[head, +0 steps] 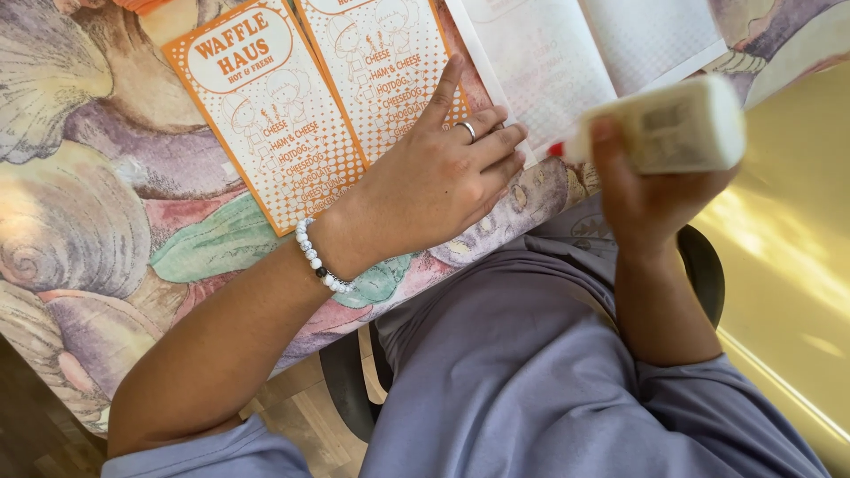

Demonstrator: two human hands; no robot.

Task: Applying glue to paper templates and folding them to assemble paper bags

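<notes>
My left hand lies flat on the table, fingers together, pressing on the lower edge of an orange and white printed sheet; it wears a ring and a white bead bracelet. A second orange and white sheet lies just to its left. My right hand is raised above the table edge and grips a white glue bottle held sideways, its red tip pointing left toward the sheets.
A white open booklet or paper sheets lie at the top right of the table. The tablecloth has a pastel seashell pattern. My lap in grey cloth and a black chair sit below; yellow floor at right.
</notes>
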